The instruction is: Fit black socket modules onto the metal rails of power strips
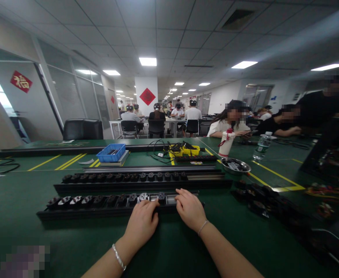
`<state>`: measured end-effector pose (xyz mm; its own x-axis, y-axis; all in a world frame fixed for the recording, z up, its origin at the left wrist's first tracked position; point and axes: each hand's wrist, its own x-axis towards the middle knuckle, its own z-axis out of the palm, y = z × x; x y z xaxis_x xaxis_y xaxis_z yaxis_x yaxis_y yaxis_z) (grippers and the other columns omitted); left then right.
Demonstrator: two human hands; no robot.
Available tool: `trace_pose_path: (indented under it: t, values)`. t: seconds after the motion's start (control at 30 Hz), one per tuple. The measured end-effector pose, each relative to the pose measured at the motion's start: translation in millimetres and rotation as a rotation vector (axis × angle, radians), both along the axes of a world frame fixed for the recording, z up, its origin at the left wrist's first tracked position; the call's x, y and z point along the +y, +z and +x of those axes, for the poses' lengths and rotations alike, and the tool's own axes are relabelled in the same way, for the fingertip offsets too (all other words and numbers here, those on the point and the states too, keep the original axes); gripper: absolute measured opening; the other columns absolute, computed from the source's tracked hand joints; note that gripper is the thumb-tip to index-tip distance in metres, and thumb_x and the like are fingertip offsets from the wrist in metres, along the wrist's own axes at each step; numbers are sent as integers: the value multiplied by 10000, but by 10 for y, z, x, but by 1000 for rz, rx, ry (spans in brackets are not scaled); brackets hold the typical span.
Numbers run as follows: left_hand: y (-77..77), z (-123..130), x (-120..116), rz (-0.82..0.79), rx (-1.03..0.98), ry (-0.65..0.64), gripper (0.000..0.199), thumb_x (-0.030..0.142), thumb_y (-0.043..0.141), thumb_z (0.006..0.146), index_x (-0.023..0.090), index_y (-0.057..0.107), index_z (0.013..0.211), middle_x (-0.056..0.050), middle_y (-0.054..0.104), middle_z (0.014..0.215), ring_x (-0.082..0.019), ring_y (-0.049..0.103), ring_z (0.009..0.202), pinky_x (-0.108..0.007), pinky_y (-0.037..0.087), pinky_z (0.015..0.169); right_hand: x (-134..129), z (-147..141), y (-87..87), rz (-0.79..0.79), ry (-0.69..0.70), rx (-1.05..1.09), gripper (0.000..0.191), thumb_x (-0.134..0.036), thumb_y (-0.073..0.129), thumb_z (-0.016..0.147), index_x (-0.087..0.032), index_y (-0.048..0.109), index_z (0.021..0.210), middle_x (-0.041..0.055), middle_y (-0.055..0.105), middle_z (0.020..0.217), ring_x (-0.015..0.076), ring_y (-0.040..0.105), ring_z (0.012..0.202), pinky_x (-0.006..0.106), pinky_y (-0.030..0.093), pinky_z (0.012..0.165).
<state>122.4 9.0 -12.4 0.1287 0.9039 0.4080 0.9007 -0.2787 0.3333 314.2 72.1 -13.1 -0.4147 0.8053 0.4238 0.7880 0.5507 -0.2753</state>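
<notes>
A long black track (79,213) lies across the green table in front of me, with a row of round-faced socket modules in its channel, some black and some silvery. My left hand (142,221) is closed over its front edge, fingertips beside the rightmost black socket module (161,198). Whether those fingertips press on the module, I cannot tell. Farther right, my right hand (190,208) rests at the track's right part with fingers apart, touching its bare channel (171,199). The right thumb is hidden. Behind it lies a second black track (140,186) with a similar row of modules.
A blue bin (111,153), yellow tray (191,150) with cables, metal bowl (235,166), white cylinder (226,144) and water bottle (262,146) stand beyond the tracks. Dark parts (269,200) and wires (328,193) lie to the right. Several people sit farther off.
</notes>
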Motion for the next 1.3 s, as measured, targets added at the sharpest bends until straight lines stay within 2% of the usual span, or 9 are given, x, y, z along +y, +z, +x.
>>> trace_pose_path:
  t: [0.33,0.57,0.8,1.03,1.3]
  values:
    - [14,0,-5,-6,-11,4,308,156,474,753,230,561,1040,-30,626,1044,-189,523,1008,-371,386,887,3,1,-7,-1,-1,18,304,-216,356,837,-212,655,894,22,570,1208,179,444,1169,336,342,974]
    - [19,26,-8,-12,14,6,354,152,504,728,258,554,1062,-16,628,1022,-187,514,987,-364,373,861,8,24,-24,1,27,24,327,-220,409,815,-299,630,1043,-18,564,1207,169,440,1157,337,344,969]
    - [55,59,-27,-51,39,-9,412,163,501,723,265,520,1122,-23,620,1068,-207,484,1012,-380,352,850,-15,36,4,-1,41,-2,309,-261,435,809,-327,632,1037,-25,555,1215,176,428,1162,349,342,964]
    - [48,49,-31,-44,101,-38,490,176,535,694,285,479,1169,-22,592,1162,-218,477,1039,-381,346,853,-33,19,20,-16,33,12,315,-286,431,808,-253,601,1072,20,564,1203,185,432,1163,349,335,966]
    - [24,67,-44,-28,108,-42,477,175,523,697,284,472,1159,-13,561,1212,-225,461,1053,-397,345,870,-40,23,20,-16,30,2,292,-304,422,822,-244,606,1040,19,560,1212,185,426,1172,347,322,974]
